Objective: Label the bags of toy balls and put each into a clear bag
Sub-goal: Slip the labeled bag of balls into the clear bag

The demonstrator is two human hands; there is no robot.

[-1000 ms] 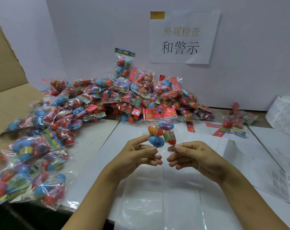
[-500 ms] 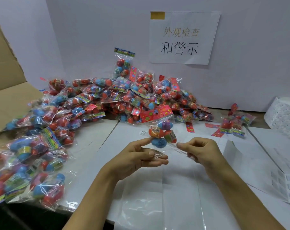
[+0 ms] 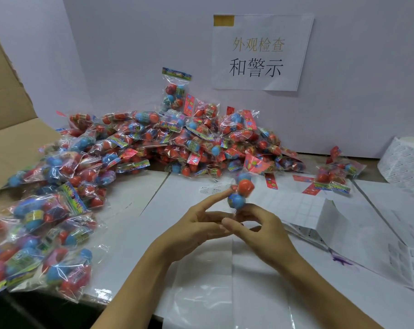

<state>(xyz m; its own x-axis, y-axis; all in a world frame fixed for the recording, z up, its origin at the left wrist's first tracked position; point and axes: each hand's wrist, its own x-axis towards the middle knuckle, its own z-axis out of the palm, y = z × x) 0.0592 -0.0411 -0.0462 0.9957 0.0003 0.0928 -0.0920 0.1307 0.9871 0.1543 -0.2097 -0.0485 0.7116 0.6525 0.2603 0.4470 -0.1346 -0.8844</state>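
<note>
A bag of toy balls (image 3: 242,188) with a red header card stands upright above the table's middle, blurred by motion. My right hand (image 3: 265,231) grips its lower end with curled fingers. My left hand (image 3: 191,226) lies beside it, the index finger stretched up against the bag's left side. Whether its other fingers hold the film is hidden. Flat clear bags (image 3: 225,293) lie under my wrists. A big pile of ball bags (image 3: 177,143) fills the back and left.
Sheets of white labels (image 3: 296,205) lie right of my hands, and a label roll (image 3: 405,160) stands at the far right. One separate ball bag (image 3: 334,176) lies at back right. An open cardboard box (image 3: 9,129) is at left. A white wall with a paper sign (image 3: 260,53) closes the back.
My hands have come together and the bag has swung from hanging between them to standing over my right hand. My left index finger has straightened up against it.
</note>
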